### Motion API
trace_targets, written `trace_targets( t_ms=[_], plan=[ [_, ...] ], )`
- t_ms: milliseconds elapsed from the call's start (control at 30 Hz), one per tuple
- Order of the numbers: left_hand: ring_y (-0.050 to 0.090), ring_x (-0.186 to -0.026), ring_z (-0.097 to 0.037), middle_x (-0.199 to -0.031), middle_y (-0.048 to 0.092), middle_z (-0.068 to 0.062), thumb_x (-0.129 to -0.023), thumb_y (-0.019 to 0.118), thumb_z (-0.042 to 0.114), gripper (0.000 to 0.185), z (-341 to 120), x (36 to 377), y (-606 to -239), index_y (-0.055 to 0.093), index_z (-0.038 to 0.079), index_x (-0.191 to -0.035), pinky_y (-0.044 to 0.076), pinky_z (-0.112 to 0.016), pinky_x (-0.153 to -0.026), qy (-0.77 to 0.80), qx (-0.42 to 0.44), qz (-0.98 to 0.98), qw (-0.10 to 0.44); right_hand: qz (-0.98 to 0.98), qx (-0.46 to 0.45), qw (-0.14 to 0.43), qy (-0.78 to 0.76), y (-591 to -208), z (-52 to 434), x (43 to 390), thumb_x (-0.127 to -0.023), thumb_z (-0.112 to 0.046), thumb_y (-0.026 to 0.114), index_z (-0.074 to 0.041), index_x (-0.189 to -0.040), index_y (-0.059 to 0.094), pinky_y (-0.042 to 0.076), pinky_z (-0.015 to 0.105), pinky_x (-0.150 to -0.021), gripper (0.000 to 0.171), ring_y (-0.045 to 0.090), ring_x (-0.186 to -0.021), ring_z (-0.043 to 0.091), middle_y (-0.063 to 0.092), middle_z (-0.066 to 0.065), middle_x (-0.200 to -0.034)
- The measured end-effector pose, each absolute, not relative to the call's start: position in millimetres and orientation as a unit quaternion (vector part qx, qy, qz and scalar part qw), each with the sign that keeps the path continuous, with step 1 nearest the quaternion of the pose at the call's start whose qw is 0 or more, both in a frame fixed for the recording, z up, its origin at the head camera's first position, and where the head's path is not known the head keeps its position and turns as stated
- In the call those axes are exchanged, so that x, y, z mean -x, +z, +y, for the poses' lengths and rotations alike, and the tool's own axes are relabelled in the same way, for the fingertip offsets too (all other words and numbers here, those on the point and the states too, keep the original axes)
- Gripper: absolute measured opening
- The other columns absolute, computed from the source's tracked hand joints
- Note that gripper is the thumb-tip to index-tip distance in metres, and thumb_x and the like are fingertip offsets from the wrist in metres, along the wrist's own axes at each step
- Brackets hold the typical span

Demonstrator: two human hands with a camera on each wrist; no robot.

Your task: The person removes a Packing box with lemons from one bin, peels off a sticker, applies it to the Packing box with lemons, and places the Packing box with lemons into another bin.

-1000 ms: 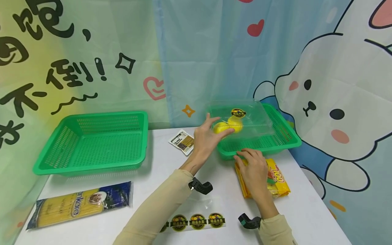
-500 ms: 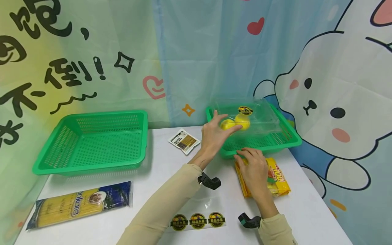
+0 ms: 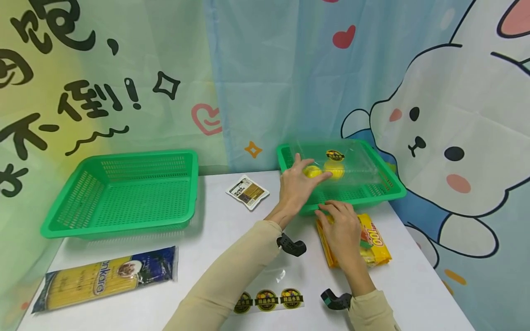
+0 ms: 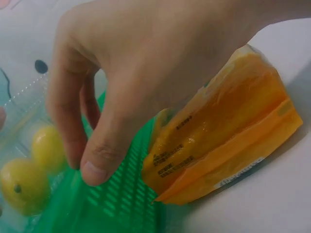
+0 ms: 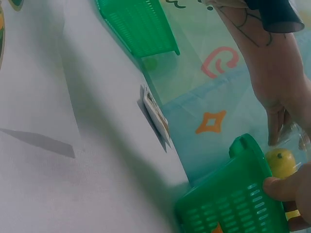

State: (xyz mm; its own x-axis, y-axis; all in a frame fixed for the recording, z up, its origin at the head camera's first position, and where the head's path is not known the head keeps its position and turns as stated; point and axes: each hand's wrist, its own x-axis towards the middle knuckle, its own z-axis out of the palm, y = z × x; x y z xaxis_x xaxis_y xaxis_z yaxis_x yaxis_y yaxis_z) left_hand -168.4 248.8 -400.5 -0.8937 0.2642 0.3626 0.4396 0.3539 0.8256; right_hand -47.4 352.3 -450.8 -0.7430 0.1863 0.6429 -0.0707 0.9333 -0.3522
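Note:
My left hand holds the left end of a clear plastic fruit box, thumb and fingers spread apart on it. Two lemons show through its wall, and a round black-and-gold sticker is on it. The box lies tilted within the right green basket; whether it touches the bottom I cannot tell. My right hand pinches the basket's near rim, thumb outside, as the left wrist view shows. Below that hand lies a yellow snack packet, partly covered by it.
Another green basket stands at the left, with a pack of spaghetti in front. A small white-and-brown sachet lies between the baskets. Near the front is a clear sheet of round stickers. A printed curtain hangs behind the table.
My left hand has moved right with the fruit box, and the box has come down lower into the basket. The sachet is now uncovered. My right hand stays on the rim.

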Motion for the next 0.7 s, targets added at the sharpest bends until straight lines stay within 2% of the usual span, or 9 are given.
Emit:
trace_targets(
  t_ms=[133,333,433,500,567,633,700],
  plan=[
    [0.04,-0.031,-0.008,-0.153,0.048,-0.029,-0.083,0.086,0.053,0.065,253.3,168.0,-403.6,0.072,0.013,-0.132,0.045,-0.02,-0.044,-0.508,0.211,-0.831,0.081,-0.917,0.034,0.353,0.181,-450.6,352.5,46.4,-0.081,-0.014,0.091,-0.003,-0.098,0.081,0.055,0.052,-0.09,0.022,0.066,-0.105,0.037,0.077,0.014,-0.108],
    [0.044,-0.033,-0.01,-0.151,0.051,-0.029,-0.082,0.086,0.052,0.064,257.2,169.7,-407.2,0.073,0.013,-0.13,0.047,-0.019,-0.05,-0.482,0.21,-0.846,0.085,-0.917,0.03,0.351,0.187,-450.1,352.5,46.7,-0.082,-0.015,0.09,-0.003,-0.099,0.081,0.055,0.052,-0.091,0.022,0.066,-0.105,0.037,0.077,0.015,-0.109],
    [0.044,-0.033,-0.009,-0.151,0.05,-0.03,-0.083,0.086,0.052,0.063,259.6,170.3,-408.7,0.073,0.013,-0.131,0.059,-0.026,-0.064,-0.479,0.21,-0.848,0.08,-0.916,0.028,0.353,0.187,-450.3,352.9,46.8,-0.082,-0.015,0.09,-0.003,-0.099,0.081,0.055,0.051,-0.091,0.022,0.066,-0.105,0.037,0.077,0.015,-0.109],
    [0.05,-0.036,-0.012,-0.151,0.05,-0.03,-0.084,0.084,0.053,0.064,261.1,170.1,-409.4,0.073,0.013,-0.132,0.063,-0.033,-0.076,-0.476,0.208,-0.851,0.078,-0.916,0.026,0.355,0.186,-450.6,353.4,46.9,-0.082,-0.014,0.09,-0.003,-0.099,0.081,0.055,0.051,-0.09,0.023,0.066,-0.105,0.037,0.077,0.015,-0.108],
    [0.062,-0.047,-0.016,-0.152,0.05,-0.03,-0.084,0.084,0.055,0.064,262.2,169.8,-409.9,0.072,0.014,-0.132,0.063,-0.039,-0.084,-0.468,0.206,-0.856,0.075,-0.915,0.026,0.357,0.184,-450.9,353.8,46.9,-0.082,-0.014,0.09,-0.003,-0.099,0.081,0.055,0.051,-0.09,0.023,0.067,-0.104,0.037,0.077,0.015,-0.108],
    [0.073,-0.064,-0.024,-0.152,0.05,-0.029,-0.085,0.082,0.057,0.064,262.8,169.6,-410.6,0.072,0.015,-0.132,0.063,-0.036,-0.08,-0.453,0.204,-0.864,0.074,-0.915,0.025,0.358,0.182,-451.3,354.1,47.0,-0.081,-0.014,0.091,-0.003,-0.099,0.081,0.055,0.051,-0.089,0.023,0.067,-0.104,0.037,0.077,0.015,-0.108],
    [0.077,-0.078,-0.03,-0.153,0.049,-0.028,-0.086,0.081,0.058,0.064,263.1,170.0,-411.5,0.072,0.015,-0.133,0.062,-0.033,-0.072,-0.437,0.204,-0.873,0.072,-0.916,0.024,0.357,0.18,-451.8,354.2,47.0,-0.082,-0.015,0.09,-0.003,-0.1,0.081,0.056,0.051,-0.089,0.023,0.067,-0.104,0.037,0.077,0.015,-0.108]
  ],
)
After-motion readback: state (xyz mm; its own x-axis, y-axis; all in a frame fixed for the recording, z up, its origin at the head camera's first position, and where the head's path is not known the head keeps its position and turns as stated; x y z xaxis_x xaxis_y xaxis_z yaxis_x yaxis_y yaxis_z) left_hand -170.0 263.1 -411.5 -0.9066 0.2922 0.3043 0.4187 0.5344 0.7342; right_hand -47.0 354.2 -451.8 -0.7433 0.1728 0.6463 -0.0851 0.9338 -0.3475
